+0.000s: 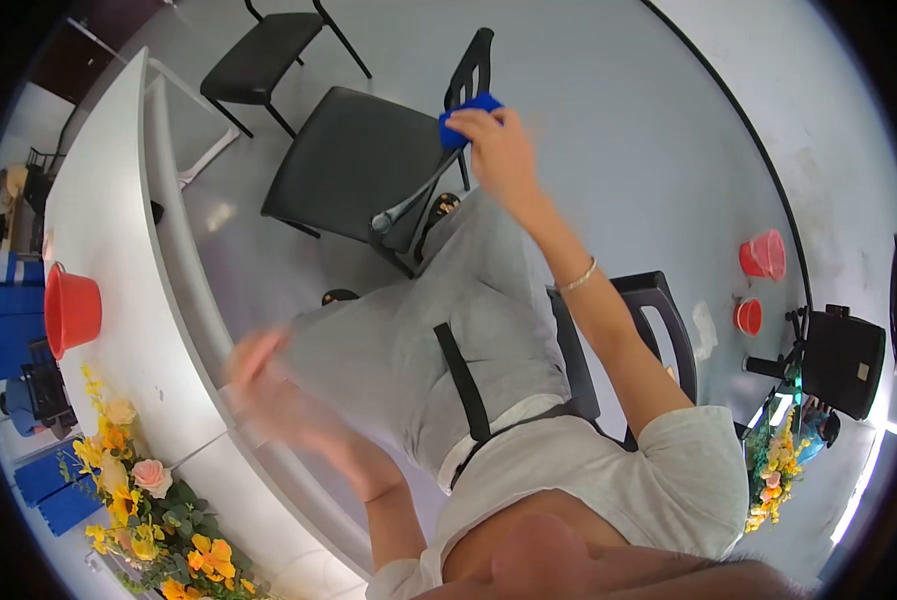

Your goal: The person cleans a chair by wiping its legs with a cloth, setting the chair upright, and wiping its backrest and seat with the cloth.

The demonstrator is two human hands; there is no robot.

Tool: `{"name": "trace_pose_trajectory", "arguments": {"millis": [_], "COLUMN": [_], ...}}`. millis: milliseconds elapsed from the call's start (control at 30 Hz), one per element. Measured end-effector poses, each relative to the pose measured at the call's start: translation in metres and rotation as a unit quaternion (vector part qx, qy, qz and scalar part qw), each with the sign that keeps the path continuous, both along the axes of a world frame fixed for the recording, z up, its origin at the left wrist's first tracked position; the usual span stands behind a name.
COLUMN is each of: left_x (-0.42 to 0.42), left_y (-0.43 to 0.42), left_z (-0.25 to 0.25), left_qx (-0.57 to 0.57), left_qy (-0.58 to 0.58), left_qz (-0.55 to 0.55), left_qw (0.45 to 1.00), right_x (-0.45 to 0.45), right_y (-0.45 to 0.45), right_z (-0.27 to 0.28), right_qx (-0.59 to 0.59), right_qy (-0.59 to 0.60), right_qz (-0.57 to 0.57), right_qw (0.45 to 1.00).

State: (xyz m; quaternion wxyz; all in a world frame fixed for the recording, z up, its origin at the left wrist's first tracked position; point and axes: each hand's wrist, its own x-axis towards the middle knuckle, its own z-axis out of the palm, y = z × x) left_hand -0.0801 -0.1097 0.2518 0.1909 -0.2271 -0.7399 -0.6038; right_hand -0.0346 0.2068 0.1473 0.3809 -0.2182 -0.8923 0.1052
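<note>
My right hand (503,155) is closed on a blue cloth (456,128), pressing it against the slotted backrest (470,72) of a black chair (358,160). The fingers curl over the cloth, and part of it is hidden beneath them. Smeared by motion, my left hand (273,390) hovers near the inner edge of the white counter (133,250). Its fingers are too blurred to read, and I see no object in it.
Another black chair (263,58) stands farther off. A red bucket (73,312) and yellow flowers (133,480) are on the counter. A chair (658,310) is close behind my right side. A pink bucket (763,255) and a smaller red bucket (748,316) are at the right.
</note>
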Motion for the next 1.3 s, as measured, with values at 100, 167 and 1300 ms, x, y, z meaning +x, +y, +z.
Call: {"name": "trace_pose_trajectory", "arguments": {"millis": [100, 167, 1300], "left_x": [-0.017, -0.035, -0.073], "left_y": [0.053, 0.077, 0.057], "left_z": [-0.028, -0.049, -0.092], "left_qx": [-0.118, -0.152, -0.16], "left_qy": [0.013, 0.051, -0.288], "left_qz": [-0.152, -0.188, -0.447], "left_qw": [0.981, 0.969, 0.832], "right_x": [0.011, 0.016, 0.021], "right_y": [-0.049, -0.078, -0.029], "right_z": [0.019, 0.019, 0.034], "right_qx": [0.015, -0.004, -0.02], "right_qy": [-0.092, -0.096, -0.04], "right_qz": [0.02, 0.08, 0.133], "right_qw": [0.995, 0.992, 0.99]}}
